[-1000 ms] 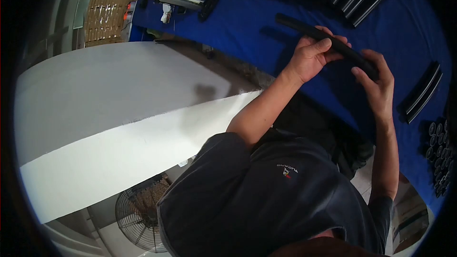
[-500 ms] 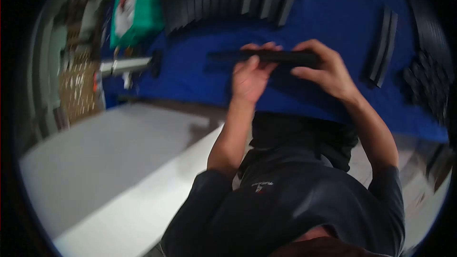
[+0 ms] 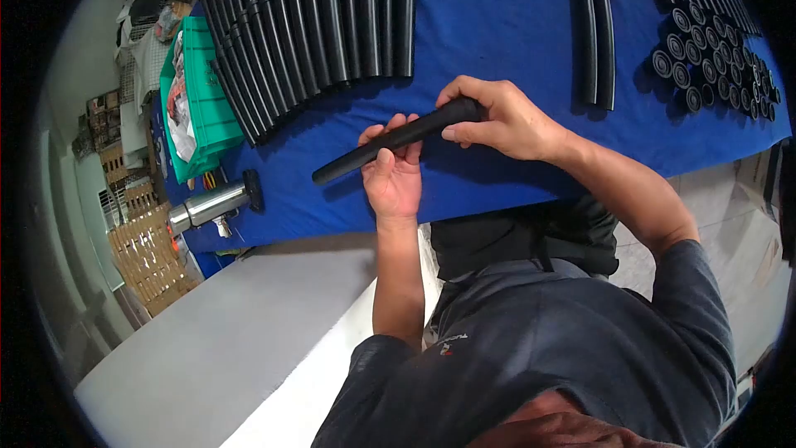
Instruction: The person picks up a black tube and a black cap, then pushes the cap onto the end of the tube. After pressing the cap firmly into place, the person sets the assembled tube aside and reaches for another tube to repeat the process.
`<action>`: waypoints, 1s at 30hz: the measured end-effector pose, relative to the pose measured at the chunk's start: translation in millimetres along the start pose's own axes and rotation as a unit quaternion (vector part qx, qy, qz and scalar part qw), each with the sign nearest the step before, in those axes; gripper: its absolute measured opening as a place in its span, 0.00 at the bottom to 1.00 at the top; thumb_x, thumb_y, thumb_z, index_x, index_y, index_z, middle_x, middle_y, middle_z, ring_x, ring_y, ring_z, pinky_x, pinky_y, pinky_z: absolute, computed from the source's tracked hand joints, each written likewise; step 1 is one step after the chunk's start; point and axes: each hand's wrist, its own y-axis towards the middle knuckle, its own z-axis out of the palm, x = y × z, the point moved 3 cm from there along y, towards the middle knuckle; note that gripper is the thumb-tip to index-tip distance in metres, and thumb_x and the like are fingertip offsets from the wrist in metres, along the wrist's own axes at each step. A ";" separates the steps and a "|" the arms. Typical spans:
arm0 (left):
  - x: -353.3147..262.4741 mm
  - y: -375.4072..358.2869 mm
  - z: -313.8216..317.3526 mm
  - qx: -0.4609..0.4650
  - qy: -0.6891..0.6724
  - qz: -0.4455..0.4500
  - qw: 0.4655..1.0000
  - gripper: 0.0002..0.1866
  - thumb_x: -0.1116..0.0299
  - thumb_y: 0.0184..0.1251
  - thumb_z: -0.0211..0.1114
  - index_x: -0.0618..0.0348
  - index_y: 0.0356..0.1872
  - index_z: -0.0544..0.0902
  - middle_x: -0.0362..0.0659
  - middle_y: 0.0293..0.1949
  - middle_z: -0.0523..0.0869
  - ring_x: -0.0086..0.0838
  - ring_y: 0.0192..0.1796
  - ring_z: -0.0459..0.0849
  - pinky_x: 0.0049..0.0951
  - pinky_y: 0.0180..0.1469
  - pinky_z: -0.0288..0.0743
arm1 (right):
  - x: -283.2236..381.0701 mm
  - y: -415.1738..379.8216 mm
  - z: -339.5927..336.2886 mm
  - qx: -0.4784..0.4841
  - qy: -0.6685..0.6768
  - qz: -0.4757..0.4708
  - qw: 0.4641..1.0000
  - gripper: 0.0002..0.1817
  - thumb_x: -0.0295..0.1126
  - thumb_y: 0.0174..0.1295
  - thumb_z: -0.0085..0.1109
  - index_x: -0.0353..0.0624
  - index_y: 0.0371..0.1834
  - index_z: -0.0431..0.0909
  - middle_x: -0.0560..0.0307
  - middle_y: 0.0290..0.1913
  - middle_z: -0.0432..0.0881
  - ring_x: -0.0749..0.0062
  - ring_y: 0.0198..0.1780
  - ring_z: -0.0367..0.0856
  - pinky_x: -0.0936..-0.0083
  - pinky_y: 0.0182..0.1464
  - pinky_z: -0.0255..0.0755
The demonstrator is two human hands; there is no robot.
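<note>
A black tube (image 3: 352,164) with a wider end lies tilted across my two hands, over the blue cloth. My left hand (image 3: 394,174) supports its middle from below, palm up, with the thumb on the near side. Around the wider end at the right, my right hand (image 3: 497,120) has its fingers and thumb closed. Part of that end is hidden behind the fingers. Two loose black tubes (image 3: 593,33) lie side by side on the cloth, beyond my right hand.
Rows of black tubes (image 3: 332,25) lie at the back left. A stack of tubes with round ends (image 3: 709,58) is at the right. On the left stand a green bin (image 3: 217,108) and a silver metal cylinder (image 3: 214,203) with a black end, near the edge of the blue cloth (image 3: 489,17).
The tube has gone from nearly level to slanted, its wider end higher in view. My right hand has moved left along with it. The camera view has shifted and sharpened.
</note>
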 end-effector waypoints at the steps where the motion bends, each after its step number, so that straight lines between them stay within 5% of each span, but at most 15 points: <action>1: -0.6 0.3 -1.2 0.005 0.005 0.000 1.000 0.17 0.75 0.72 0.66 0.59 0.60 0.79 0.58 0.64 0.82 0.53 0.72 0.77 0.51 0.74 0.75 | 0.0 -0.1 0.7 -0.003 0.002 -0.001 1.000 0.16 0.27 0.67 0.69 0.35 0.54 0.78 0.61 0.33 0.83 0.80 0.34 0.82 0.78 0.39 0.78; 4: 0.0 0.7 -3.1 0.014 0.015 0.001 1.000 0.17 0.75 0.72 0.67 0.60 0.60 0.79 0.58 0.63 0.83 0.52 0.71 0.77 0.50 0.74 0.76 | -2.1 -1.2 0.5 -0.014 -0.043 -0.032 0.998 0.16 0.27 0.66 0.69 0.35 0.54 0.78 0.59 0.32 0.84 0.79 0.33 0.83 0.77 0.37 0.77; 7: 1.0 -1.8 -2.3 0.010 0.021 0.002 1.000 0.17 0.75 0.73 0.67 0.60 0.60 0.79 0.58 0.63 0.83 0.52 0.71 0.78 0.50 0.73 0.76 | -3.8 -0.4 1.6 -0.042 -0.063 -0.050 0.996 0.17 0.31 0.63 0.70 0.36 0.51 0.79 0.49 0.27 0.83 0.64 0.30 0.86 0.68 0.34 0.75; 10: 0.9 0.3 2.5 -0.009 0.018 -0.002 1.000 0.17 0.75 0.73 0.66 0.60 0.60 0.80 0.58 0.63 0.83 0.52 0.71 0.77 0.49 0.74 0.76 | 1.4 -1.2 0.0 -0.042 -0.106 -0.061 0.992 0.19 0.31 0.62 0.71 0.36 0.53 0.78 0.46 0.30 0.84 0.60 0.33 0.86 0.67 0.36 0.75; 13: 0.6 1.7 5.8 -0.027 0.003 -0.003 1.000 0.17 0.75 0.73 0.66 0.61 0.61 0.80 0.58 0.63 0.83 0.51 0.72 0.76 0.50 0.74 0.75 | 2.2 0.6 0.3 -0.062 -0.132 -0.131 0.981 0.21 0.29 0.63 0.73 0.36 0.57 0.78 0.60 0.36 0.84 0.80 0.35 0.82 0.77 0.36 0.76; 15: -0.2 2.6 -2.4 -0.008 -0.025 0.001 1.000 0.17 0.76 0.72 0.65 0.61 0.61 0.80 0.58 0.64 0.83 0.51 0.72 0.76 0.50 0.75 0.75 | -3.8 2.3 5.1 -0.078 -0.044 -0.129 0.988 0.22 0.29 0.62 0.74 0.38 0.58 0.78 0.60 0.37 0.83 0.80 0.37 0.82 0.78 0.37 0.75; 22: 1.0 3.0 -1.1 0.004 -0.013 -0.021 1.000 0.17 0.77 0.71 0.66 0.61 0.59 0.79 0.59 0.64 0.82 0.51 0.72 0.77 0.51 0.75 0.74 | -1.6 1.3 -2.2 0.042 0.041 0.106 0.993 0.23 0.31 0.62 0.75 0.39 0.58 0.78 0.61 0.35 0.81 0.80 0.38 0.81 0.81 0.39 0.75; 25: 1.0 3.3 -3.1 -0.010 -0.014 -0.033 0.999 0.17 0.78 0.70 0.67 0.60 0.58 0.78 0.60 0.64 0.82 0.54 0.72 0.77 0.52 0.74 0.75 | 2.3 4.8 -3.8 -0.060 -0.161 -0.184 0.968 0.20 0.31 0.62 0.75 0.38 0.53 0.79 0.63 0.31 0.80 0.81 0.34 0.79 0.80 0.36 0.72; 30: 0.8 2.9 -2.5 -0.008 -0.027 -0.023 0.999 0.18 0.78 0.70 0.68 0.60 0.58 0.77 0.61 0.64 0.82 0.54 0.72 0.77 0.51 0.74 0.75 | 6.7 0.3 -4.0 -0.018 -0.010 0.052 0.998 0.19 0.30 0.60 0.75 0.38 0.51 0.79 0.61 0.32 0.79 0.77 0.33 0.75 0.74 0.36 0.70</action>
